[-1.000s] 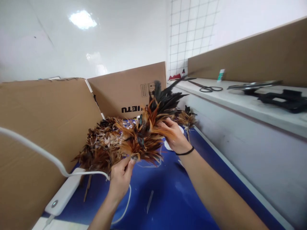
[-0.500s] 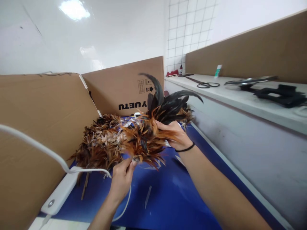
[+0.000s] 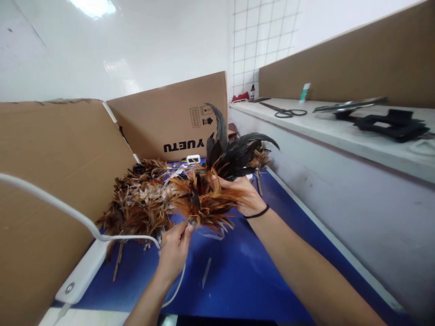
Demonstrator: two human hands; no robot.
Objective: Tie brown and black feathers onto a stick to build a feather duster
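Observation:
A bunch of orange-brown feathers (image 3: pixel 207 199) with long black plumes (image 3: pixel 233 151) at its far end hangs between my two hands above the blue table (image 3: pixel 244 271). My left hand (image 3: pixel 175 249) pinches its near end between thumb and forefinger. Around the middle of the bunch, just below the black plumes, closes my right hand (image 3: pixel 244 192); feathers cover part of its fingers. Behind and to the left lies a big pile of brown feathers (image 3: pixel 139 199), some with pale fluffy bases. A thin stick (image 3: pixel 118 262) pokes out from under that pile.
Cardboard panels (image 3: pixel 61 181) wall the left and back. At left lies a white device (image 3: pixel 79 276) with a white cable (image 3: pixel 50 197). The shelf (image 3: pixel 322 131) on the right bears scissors (image 3: pixel 288 112), a glue stick (image 3: pixel 305 92) and a black holder (image 3: pixel 390 127).
My view has shifted slightly, so the scene sits a little higher and further left. Both hands keep their hold on the feather bunch, which has barely moved.

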